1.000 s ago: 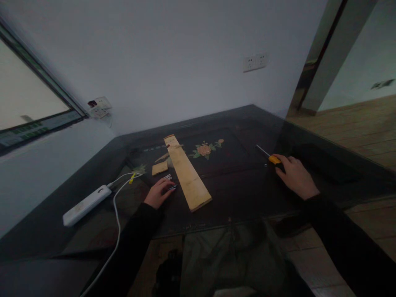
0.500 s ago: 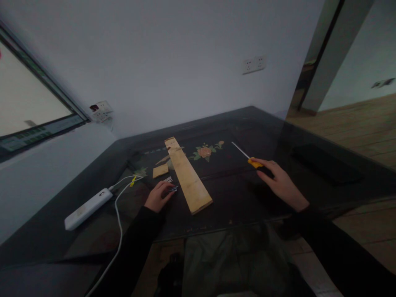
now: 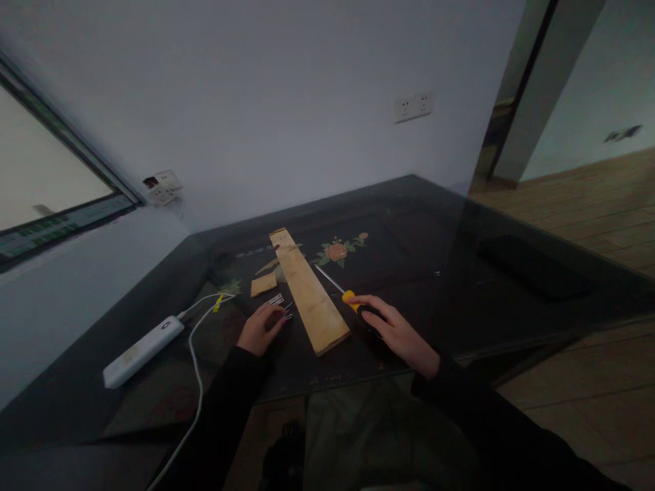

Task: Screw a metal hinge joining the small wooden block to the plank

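Note:
My right hand [image 3: 396, 331] is wrapped round the yellow and black handle of a screwdriver [image 3: 349, 296]. Its metal shaft points up and left, with the tip close to the right side of a long wooden board [image 3: 310, 293]. Left of the board, my left hand [image 3: 260, 329] has thumb and fingers drawn together on what looks like a thin metal screw [image 3: 289, 306]. Other small shiny pieces lie by these fingertips, too small to tell apart. Just beyond that hand is a flat metal plate with holes [image 3: 276, 299]. A small square wooden block [image 3: 263, 284] lies farther back.
A white power strip [image 3: 143, 351] with a white cable [image 3: 198, 368] lies on the dark table [image 3: 409, 225] at left. At right is a flat black object [image 3: 535, 266]. A tiny shiny piece [image 3: 437, 273] lies nearer the middle. Wall sockets [image 3: 413, 107] are behind.
My right hand has brought the screwdriver left, from the right of the table to beside the board. My left hand has stayed nearly in place, and a thin metal piece now shows at its fingertips.

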`<state>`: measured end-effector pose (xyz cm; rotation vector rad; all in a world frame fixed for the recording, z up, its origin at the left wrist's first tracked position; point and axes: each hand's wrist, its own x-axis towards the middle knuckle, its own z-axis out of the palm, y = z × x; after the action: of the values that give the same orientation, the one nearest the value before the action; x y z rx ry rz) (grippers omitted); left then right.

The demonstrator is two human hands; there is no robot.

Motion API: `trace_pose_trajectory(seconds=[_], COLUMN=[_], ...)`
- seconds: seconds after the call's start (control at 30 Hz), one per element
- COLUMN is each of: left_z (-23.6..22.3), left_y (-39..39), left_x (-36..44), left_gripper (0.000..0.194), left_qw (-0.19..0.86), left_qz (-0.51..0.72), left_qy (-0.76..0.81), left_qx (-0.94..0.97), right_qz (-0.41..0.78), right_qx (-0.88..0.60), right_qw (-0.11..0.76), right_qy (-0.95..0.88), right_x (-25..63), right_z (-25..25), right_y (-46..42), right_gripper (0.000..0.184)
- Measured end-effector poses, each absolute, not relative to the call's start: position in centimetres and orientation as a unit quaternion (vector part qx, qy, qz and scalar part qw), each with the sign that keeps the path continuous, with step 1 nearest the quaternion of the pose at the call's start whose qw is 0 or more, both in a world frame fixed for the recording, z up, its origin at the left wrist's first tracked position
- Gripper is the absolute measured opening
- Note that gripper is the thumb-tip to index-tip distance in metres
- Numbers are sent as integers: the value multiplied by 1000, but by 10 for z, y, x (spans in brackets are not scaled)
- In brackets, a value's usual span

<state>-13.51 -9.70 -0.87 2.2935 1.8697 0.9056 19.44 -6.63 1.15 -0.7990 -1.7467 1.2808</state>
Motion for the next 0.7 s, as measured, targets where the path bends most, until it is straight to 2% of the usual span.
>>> trace_pose_trajectory(seconds=[0.5,0.63,0.7], left_z=[-5,14,24], left_y=[-94,-109,-119], left_x=[-132,-102,-77], left_gripper=[18,19,22], left_qw=[9,-1,31], left_qz=[316,367,397], left_qy=[644,636,623], left_qx=[697,679,674], right_qz=[576,613,624], right_qx=[-307,-286,-273], right_qw=[395,398,413], right_qy=[-647,-620,-605], right_x=[192,186,178], right_z=[22,25,25], right_y=[-79,-84,-87], right_gripper=[32,33,37])
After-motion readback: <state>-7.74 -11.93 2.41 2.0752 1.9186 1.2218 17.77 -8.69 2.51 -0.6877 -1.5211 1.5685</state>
